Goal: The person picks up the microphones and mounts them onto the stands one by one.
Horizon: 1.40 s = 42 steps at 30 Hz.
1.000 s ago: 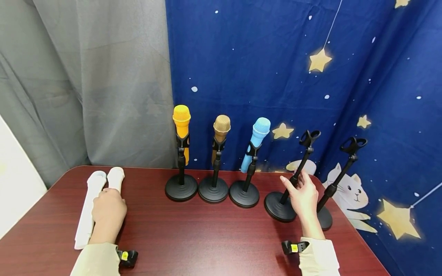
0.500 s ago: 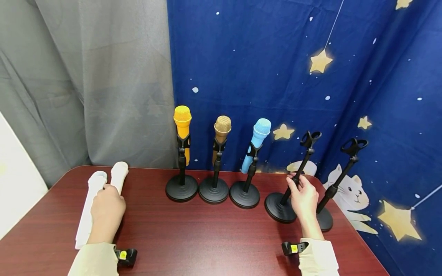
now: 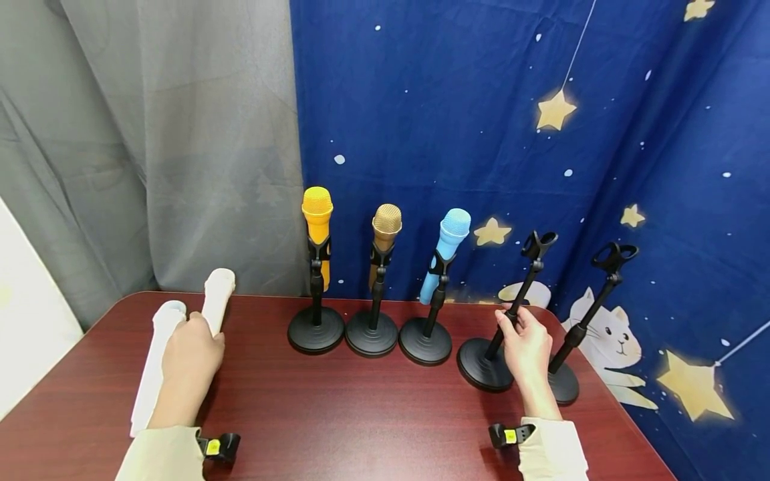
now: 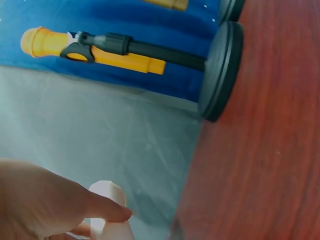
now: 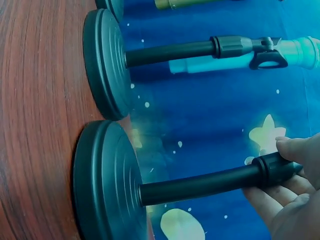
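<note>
My left hand (image 3: 191,351) grips a white microphone (image 3: 218,294), its head tilted up off the table at the left. Beside it a second white microphone (image 3: 155,364) lies on the table. In the left wrist view the thumb (image 4: 107,207) presses along the held microphone (image 4: 107,190). My right hand (image 3: 526,344) holds the pole of a black microphone stand (image 3: 484,364) whose clip (image 3: 537,245) has nothing in it. In the right wrist view thumb and fingers wrap the stand's collar (image 5: 272,169), and its round base (image 5: 107,185) rests on the table.
Three stands in a row bear a yellow microphone (image 3: 317,207), a gold microphone (image 3: 386,224) and a light blue microphone (image 3: 452,234). Another bare stand (image 3: 580,327) is right of my right hand. Grey and blue curtains (image 3: 421,100) hang behind the table (image 3: 349,414).
The white microphone in my left hand has risen from the table, its head moving up and rightward, away from the other white one. My right hand stays on the stand's pole, its fingers closing in slightly.
</note>
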### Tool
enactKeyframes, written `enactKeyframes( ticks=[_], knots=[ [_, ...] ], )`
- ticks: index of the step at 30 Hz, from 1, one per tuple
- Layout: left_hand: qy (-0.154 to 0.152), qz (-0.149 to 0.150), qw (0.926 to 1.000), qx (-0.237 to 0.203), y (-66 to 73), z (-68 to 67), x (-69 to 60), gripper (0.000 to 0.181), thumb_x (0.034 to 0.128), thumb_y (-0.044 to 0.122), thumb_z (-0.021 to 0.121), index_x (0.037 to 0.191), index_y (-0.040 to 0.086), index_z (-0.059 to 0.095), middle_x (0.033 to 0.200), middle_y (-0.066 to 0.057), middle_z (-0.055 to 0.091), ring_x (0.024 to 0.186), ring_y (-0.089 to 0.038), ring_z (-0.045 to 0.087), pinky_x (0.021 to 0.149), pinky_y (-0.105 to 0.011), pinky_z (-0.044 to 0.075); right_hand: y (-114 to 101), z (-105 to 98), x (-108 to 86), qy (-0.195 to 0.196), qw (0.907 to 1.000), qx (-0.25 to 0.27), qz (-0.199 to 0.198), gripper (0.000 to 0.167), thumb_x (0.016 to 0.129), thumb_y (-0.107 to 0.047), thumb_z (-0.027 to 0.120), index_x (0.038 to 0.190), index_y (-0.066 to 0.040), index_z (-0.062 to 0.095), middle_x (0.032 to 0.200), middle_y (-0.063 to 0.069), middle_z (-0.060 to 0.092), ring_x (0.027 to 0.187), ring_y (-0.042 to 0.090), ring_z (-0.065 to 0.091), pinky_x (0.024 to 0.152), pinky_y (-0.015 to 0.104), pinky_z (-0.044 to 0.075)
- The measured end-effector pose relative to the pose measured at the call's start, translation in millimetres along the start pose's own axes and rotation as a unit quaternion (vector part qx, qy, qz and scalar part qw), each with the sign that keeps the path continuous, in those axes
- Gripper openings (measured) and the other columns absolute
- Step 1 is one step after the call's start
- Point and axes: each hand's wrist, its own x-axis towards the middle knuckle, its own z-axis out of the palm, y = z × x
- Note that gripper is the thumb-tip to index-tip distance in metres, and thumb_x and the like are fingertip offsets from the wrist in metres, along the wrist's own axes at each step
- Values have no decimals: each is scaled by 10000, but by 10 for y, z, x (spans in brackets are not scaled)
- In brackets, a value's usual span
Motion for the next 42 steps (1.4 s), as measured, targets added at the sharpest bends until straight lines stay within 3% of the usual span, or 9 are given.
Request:
enactKeyframes(
  ticks=[9, 12, 15, 16, 19, 20, 29, 42],
  knots=[
    [43, 336, 9990, -288, 134, -66, -14, 382, 865, 102, 648, 1064, -198, 519, 904, -402, 560, 863, -572, 574, 719, -633, 441, -122, -39, -29, -70, 9996, -74, -282, 231, 955, -241, 710, 1116, -77, 733, 1060, 163, 776, 1020, 294, 747, 655, -63, 358],
    [-62, 377, 9981, -481, 178, -86, -20, 446, 862, 113, 652, 1151, -202, 523, 974, -405, 574, 923, -556, 571, 763, -624, 448, -180, -62, -44, -69, 9992, -171, -348, 218, 943, -253, 725, 1095, -99, 748, 1005, 141, 788, 865, 67, 755, 612, -11, 405],
    [-325, 272, 9971, -626, 222, -117, -11, 561, 871, 137, 641, 1281, -207, 471, 1096, -420, 569, 1012, -559, 564, 817, -622, 457, -245, -86, -68, -43, 9988, -276, -391, 188, 924, -256, 747, 1056, -124, 762, 966, 113, 796, 840, 26, 730, 595, 25, 428],
    [-424, 196, 9966, -677, 238, -128, -10, 597, 874, 147, 636, 1319, -202, 447, 1139, -422, 561, 1039, -557, 565, 834, -621, 462, -267, -95, -77, -39, 9987, -314, -402, 181, 918, -260, 753, 1045, -131, 765, 960, 104, 798, 839, 29, 732, 599, 26, 429],
    [-602, 52, 9948, -819, 274, -149, -7, 642, 868, 167, 631, 1358, -186, 413, 1191, -412, 555, 1055, -538, 577, 840, -605, 479, -342, -127, -112, -84, 9985, -353, -421, 165, 908, -265, 762, 1019, -144, 767, 954, 96, 799, 926, 234, 767, 613, 24, 425],
    [-633, 25, 9943, -859, 285, -154, -8, 647, 865, 173, 635, 1358, -180, 411, 1193, -406, 557, 1047, -528, 584, 834, -598, 485, -368, -139, -123, -113, 9984, -342, -432, 162, 905, -267, 766, 1016, -149, 769, 952, 93, 799, 922, 227, 768, 620, 27, 429],
    [-650, 132, 9917, -1104, 383, -196, -31, 646, 840, 212, 691, 1307, -155, 437, 1138, -353, 609, 952, -463, 625, 778, -542, 525, -623, -230, -240, -705, 9961, -3, -538, 169, 900, -267, 776, 1021, -148, 771, 939, 98, 798, 722, -114, 650, 583, 134, 500],
    [-577, 570, 9875, -1351, 630, -234, -138, 622, 869, 229, 656, 1355, -110, 468, 1216, -321, 647, 1001, -425, 674, 800, -515, 563, -866, -92, -483, -1432, 9862, 276, -788, 111, 855, -217, 820, 953, -199, 769, 856, 11, 789, 729, 25, 719, 634, 181, 539]
  ],
)
